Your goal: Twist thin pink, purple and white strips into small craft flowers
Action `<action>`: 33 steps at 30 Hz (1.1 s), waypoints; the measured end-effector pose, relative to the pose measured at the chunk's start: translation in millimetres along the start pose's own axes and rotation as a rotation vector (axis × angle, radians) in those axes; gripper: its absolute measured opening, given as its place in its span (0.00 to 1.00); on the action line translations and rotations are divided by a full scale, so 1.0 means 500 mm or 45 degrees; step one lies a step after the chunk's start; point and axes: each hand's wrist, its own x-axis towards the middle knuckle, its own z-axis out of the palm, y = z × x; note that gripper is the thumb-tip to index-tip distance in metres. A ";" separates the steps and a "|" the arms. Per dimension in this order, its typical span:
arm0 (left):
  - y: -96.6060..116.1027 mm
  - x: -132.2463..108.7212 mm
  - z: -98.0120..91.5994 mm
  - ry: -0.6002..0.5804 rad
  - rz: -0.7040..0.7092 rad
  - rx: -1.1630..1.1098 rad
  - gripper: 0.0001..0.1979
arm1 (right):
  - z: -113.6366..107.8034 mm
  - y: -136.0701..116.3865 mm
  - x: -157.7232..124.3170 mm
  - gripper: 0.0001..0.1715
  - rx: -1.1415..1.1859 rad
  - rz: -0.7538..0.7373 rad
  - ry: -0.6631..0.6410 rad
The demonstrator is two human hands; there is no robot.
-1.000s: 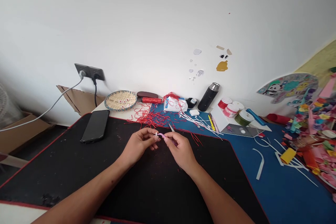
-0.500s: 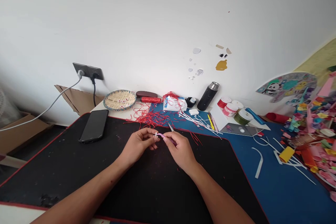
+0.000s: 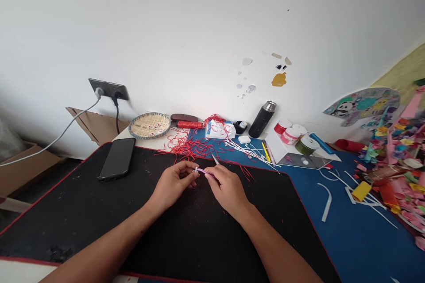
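Over the black mat [image 3: 186, 239], my left hand [image 3: 174, 183] pinches a small white looped piece [image 3: 196, 170], apparently cord, between thumb and fingertips. My right hand [image 3: 229, 188] is closed on a thin purple strand [image 3: 202, 170], whose far end meets the white piece at the left fingertips. How the two are joined is too small to make out. A silver pointed metal tip [image 3: 215, 159] sticks out beyond the right knuckles; its other end is hidden, and I cannot tell whether the hand grips it.
Red cord scraps [image 3: 191, 148] and white cords [image 3: 249, 150] lie beyond my hands. A phone [image 3: 117, 159] and woven basket [image 3: 149, 126] are at left. A black flask [image 3: 262, 119], ribbon spools [image 3: 307, 143] and colourful paper pieces [image 3: 395, 185] stand or lie to the right.
The purple strand, curved before, now runs straighter between my hands. Both hands stay almost in place, and the view has shifted slightly.
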 end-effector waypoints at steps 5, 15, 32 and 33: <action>0.000 0.001 -0.003 -0.024 -0.006 0.022 0.16 | -0.002 -0.002 -0.001 0.14 -0.099 -0.020 -0.044; -0.002 0.002 -0.002 -0.070 -0.061 0.043 0.17 | -0.007 0.002 0.001 0.13 -0.249 -0.053 -0.114; -0.008 0.006 -0.019 -0.232 -0.082 0.208 0.17 | -0.028 0.005 0.007 0.11 -0.514 -0.139 -0.235; -0.008 0.006 -0.021 -0.249 -0.087 0.224 0.16 | -0.029 0.006 0.007 0.11 -0.504 -0.144 -0.236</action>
